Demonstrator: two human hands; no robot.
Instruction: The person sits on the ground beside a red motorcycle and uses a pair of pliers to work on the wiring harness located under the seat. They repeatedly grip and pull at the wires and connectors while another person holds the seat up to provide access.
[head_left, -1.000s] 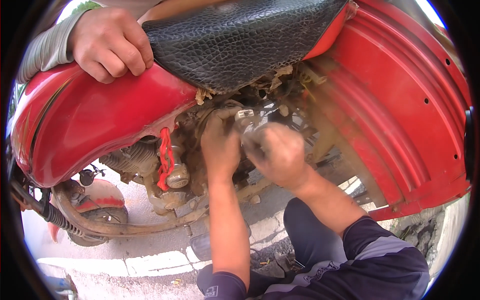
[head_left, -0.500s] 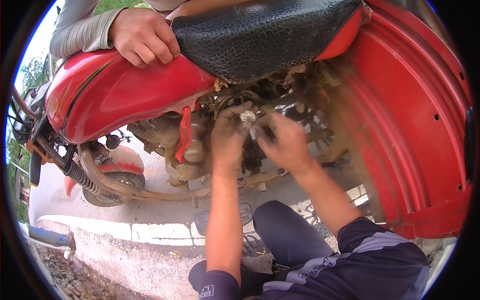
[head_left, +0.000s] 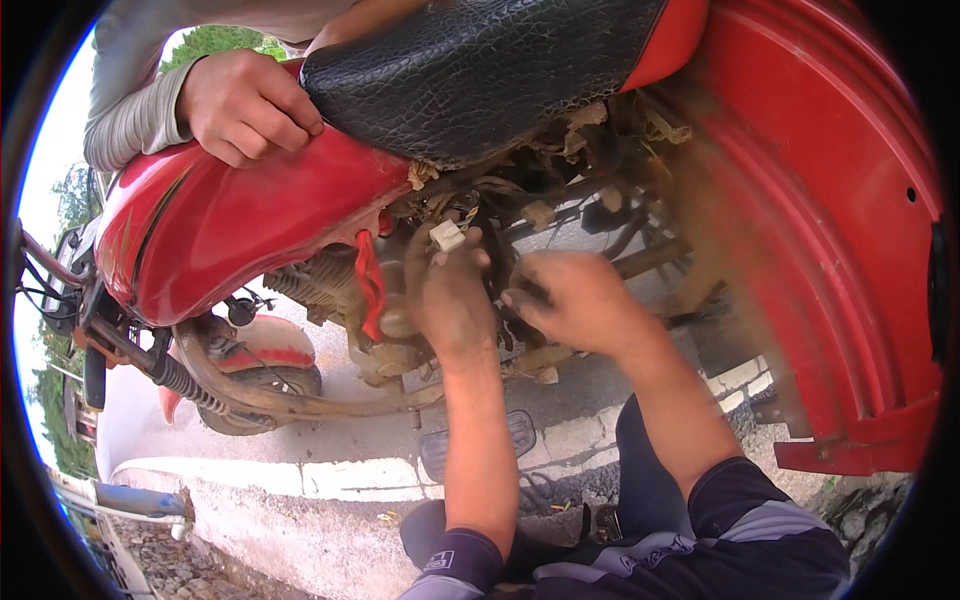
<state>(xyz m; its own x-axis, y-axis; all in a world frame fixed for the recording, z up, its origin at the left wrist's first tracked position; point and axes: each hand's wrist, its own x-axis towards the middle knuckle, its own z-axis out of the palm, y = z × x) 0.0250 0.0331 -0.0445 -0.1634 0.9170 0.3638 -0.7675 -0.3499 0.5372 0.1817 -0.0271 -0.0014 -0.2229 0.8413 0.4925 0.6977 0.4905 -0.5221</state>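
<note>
My left hand (head_left: 452,295) is dirty with grease and closed around a white plastic wire connector (head_left: 447,236). Thin wires show just above the connector. To the right of it, my right hand (head_left: 572,298) is curled, thumb near the forefinger; whether anything sits between those fingers is hidden. Both hands are in front of the open side of a red motorcycle, below its black textured seat (head_left: 490,75). A tangle of wiring (head_left: 490,190) lies behind my fingers. Left of my left hand, a red cloth strip (head_left: 370,285) hangs beside the engine (head_left: 320,270).
Another person's hand (head_left: 250,105) rests on the red fuel tank (head_left: 260,210). A large red body panel (head_left: 830,220) rises on the right. Below run a frame tube (head_left: 300,404), a foot pedal (head_left: 477,445) and a white-painted kerb (head_left: 360,480). A blue pipe (head_left: 140,500) juts in at lower left.
My left hand has turned and moved left with the connector, away from my right hand. My right hand has drawn back from it. The view has shifted slightly.
</note>
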